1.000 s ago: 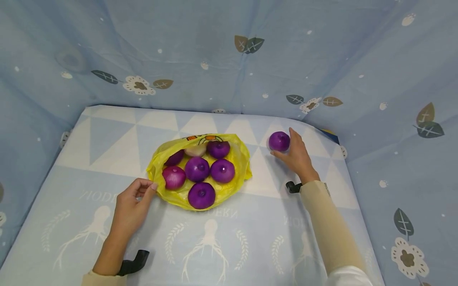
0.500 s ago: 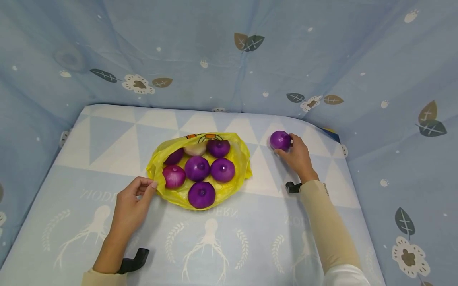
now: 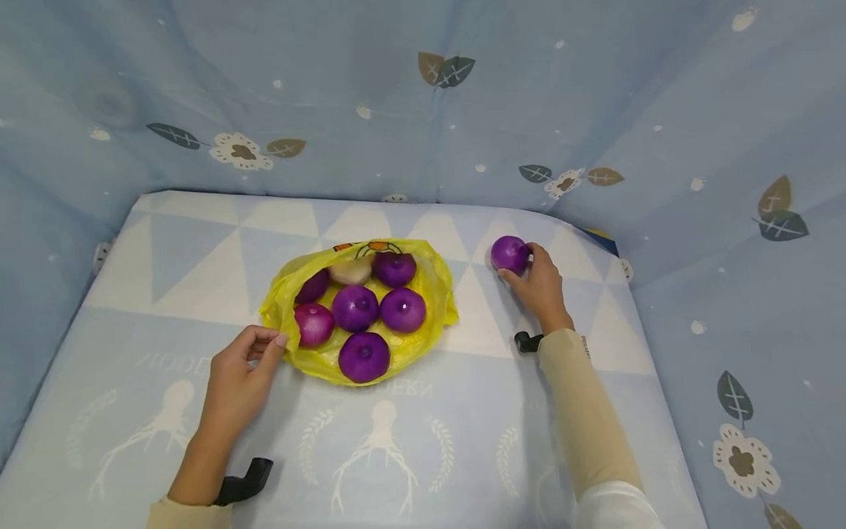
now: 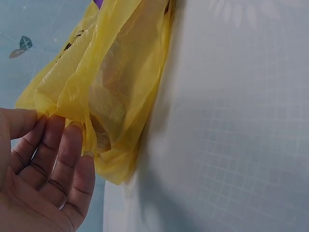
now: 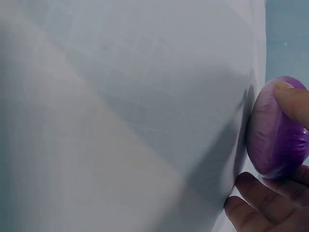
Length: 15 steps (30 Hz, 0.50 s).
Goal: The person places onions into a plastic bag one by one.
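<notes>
A yellow plastic bag (image 3: 441,283) lies with its mouth open on the table, holding several purple onions (image 3: 355,308) and a pale one (image 3: 350,272) near the back. My left hand (image 3: 238,386) pinches the bag's near left rim between thumb and fingers; the left wrist view shows the thin plastic bunched at the fingertips. Off to the right of the bag, my right hand (image 3: 543,290) grips a single purple onion (image 3: 507,254) from its right side. In the right wrist view, the thumb presses this onion (image 5: 270,130) on one side and fingers curl against the other.
A patterned cloth covers the table (image 3: 383,455). Blue printed curtains (image 3: 350,88) hang close along the back and both sides. A dark blue and yellow item (image 3: 600,239) pokes out at the table's back right corner.
My right thumb and fingers, spread around the lone onion a second ago, have closed onto it. The left hand keeps its pinch on the bag. The head view has shifted slightly.
</notes>
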Each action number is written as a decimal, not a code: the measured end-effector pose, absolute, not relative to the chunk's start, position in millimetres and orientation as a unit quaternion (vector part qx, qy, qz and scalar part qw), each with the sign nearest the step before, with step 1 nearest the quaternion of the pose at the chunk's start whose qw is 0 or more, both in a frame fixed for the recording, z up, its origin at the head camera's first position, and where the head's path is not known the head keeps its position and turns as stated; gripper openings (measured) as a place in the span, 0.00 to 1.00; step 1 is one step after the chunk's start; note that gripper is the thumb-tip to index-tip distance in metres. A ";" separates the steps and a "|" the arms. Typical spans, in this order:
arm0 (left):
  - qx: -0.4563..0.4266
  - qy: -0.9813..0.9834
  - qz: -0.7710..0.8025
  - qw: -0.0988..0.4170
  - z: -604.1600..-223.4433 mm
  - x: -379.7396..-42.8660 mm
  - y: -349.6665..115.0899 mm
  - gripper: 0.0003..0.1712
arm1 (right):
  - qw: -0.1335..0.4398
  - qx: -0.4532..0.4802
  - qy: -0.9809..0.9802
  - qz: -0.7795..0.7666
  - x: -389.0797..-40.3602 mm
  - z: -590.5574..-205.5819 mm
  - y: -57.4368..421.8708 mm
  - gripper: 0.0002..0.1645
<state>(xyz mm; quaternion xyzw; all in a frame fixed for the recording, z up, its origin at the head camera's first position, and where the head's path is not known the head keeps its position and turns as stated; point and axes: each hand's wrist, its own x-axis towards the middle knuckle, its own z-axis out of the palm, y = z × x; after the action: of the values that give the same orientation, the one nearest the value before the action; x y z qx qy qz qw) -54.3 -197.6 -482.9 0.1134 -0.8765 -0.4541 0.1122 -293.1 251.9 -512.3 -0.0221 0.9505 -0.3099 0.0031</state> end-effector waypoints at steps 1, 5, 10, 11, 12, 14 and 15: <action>0.114 -0.876 -0.455 0.113 -482.8 -54.5 -197.5 0.10 | 0.003 -0.022 0.950 -0.313 -293.2 -512.1 251.1 0.50; 0.115 -0.876 -0.455 0.113 -482.6 -54.1 -197.2 0.10 | 0.004 -0.016 0.947 -0.321 -290.8 -513.0 250.6 0.50; 0.118 -0.877 -0.451 0.119 -482.8 -53.1 -198.5 0.09 | 0.017 -0.023 0.946 -0.324 -292.1 -512.4 251.5 0.49; 0.118 -0.876 -0.452 0.120 -482.7 -53.1 -198.6 0.09 | 0.021 -0.023 0.945 -0.326 -292.5 -512.0 251.7 0.49; 0.117 -0.876 -0.453 0.120 -482.6 -53.4 -198.4 0.09 | 0.022 -0.023 0.944 -0.327 -292.5 -511.7 252.1 0.49; 0.115 -0.874 -0.456 0.120 -482.9 -54.1 -197.6 0.09 | 0.021 -0.024 0.943 -0.331 -291.2 -510.6 252.9 0.49; 0.114 -0.874 -0.457 0.120 -482.9 -54.5 -197.2 0.09 | 0.019 -0.023 0.943 -0.332 -290.2 -510.2 253.7 0.49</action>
<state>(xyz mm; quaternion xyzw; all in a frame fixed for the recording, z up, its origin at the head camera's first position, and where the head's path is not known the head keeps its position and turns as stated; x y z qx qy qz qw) -54.5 -197.2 -482.9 0.1144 -0.8739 -0.4571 0.1196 -290.2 253.7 -510.2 -0.0227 0.9427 -0.3323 0.0193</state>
